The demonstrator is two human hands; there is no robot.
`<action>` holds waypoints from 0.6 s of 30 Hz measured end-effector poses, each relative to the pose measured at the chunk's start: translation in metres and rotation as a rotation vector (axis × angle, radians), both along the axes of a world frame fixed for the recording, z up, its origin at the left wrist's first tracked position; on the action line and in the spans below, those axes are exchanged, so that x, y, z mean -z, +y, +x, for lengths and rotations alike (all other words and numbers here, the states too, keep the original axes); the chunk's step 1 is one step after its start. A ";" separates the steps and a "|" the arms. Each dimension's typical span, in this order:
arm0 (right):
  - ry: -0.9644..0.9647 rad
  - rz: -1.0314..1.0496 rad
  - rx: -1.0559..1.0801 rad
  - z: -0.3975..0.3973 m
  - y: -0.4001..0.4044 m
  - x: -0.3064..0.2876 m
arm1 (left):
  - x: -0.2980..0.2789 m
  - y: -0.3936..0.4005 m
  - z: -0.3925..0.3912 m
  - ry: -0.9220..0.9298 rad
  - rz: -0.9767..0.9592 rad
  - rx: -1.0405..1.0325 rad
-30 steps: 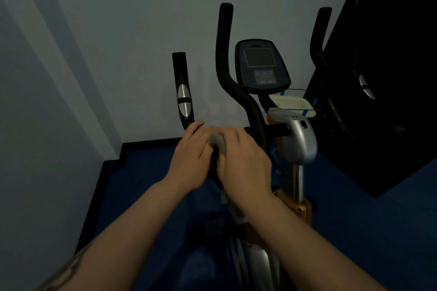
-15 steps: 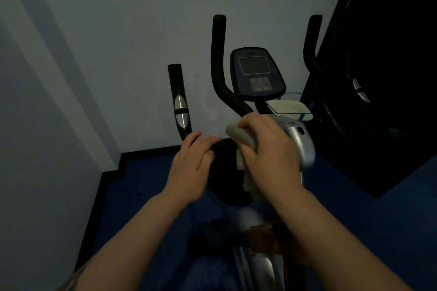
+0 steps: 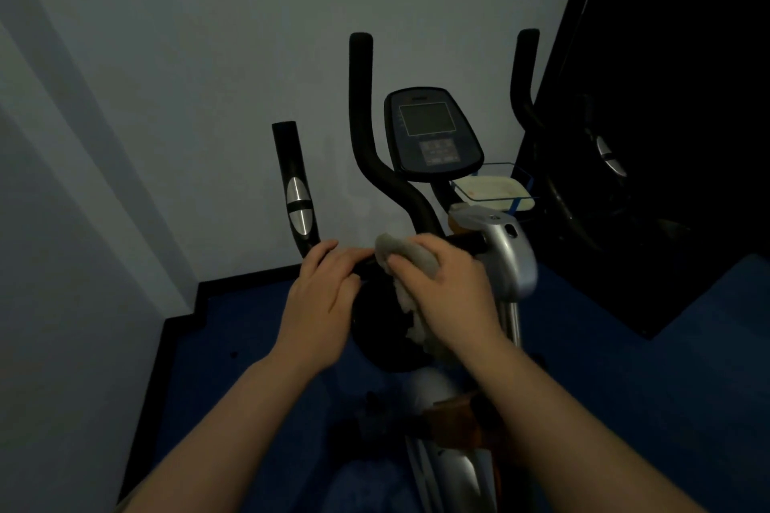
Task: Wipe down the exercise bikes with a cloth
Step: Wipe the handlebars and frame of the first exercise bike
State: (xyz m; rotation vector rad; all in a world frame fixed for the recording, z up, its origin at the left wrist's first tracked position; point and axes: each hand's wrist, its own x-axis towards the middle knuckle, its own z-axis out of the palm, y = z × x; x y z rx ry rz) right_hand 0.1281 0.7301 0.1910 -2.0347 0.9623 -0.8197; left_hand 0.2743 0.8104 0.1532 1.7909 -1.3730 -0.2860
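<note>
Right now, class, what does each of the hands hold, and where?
Right hand grips the cloth bunched at its top; left hand holds the horizontal handlebar.

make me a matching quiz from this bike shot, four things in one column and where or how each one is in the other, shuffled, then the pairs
Things
1. crumpled grey cloth
2. left hand
3. oval black console with a square screen
4. shallow cream tray

Places or states
A. gripping the black horizontal handlebar
B. just right of the console, lower
C. bunched under the right hand on the bar
D. between the two tall black grips

Pairs: 1-C, 2-A, 3-D, 4-B
</note>
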 end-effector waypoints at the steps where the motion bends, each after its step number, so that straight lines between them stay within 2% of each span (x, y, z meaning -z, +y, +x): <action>1: -0.021 -0.045 0.006 -0.007 0.009 0.006 | 0.000 0.000 0.000 0.001 0.003 0.001; 4: -0.019 -0.183 0.041 -0.023 0.024 0.020 | -0.001 -0.001 0.000 -0.018 0.006 -0.003; 8: 0.220 -0.170 0.036 0.001 0.004 0.002 | -0.001 -0.001 -0.001 -0.017 -0.005 0.003; 10: 0.274 -0.172 0.023 0.011 -0.002 -0.004 | 0.000 0.000 -0.001 -0.011 -0.016 0.001; 12: 0.181 -0.177 0.028 0.006 0.003 0.000 | 0.001 0.000 -0.001 -0.002 -0.011 -0.001; 15: -0.090 -0.171 0.003 -0.023 0.030 0.022 | 0.001 -0.001 0.001 -0.003 -0.005 0.001; 18: -0.120 -0.189 0.035 -0.032 0.034 0.032 | 0.004 -0.002 0.003 -0.024 -0.005 0.002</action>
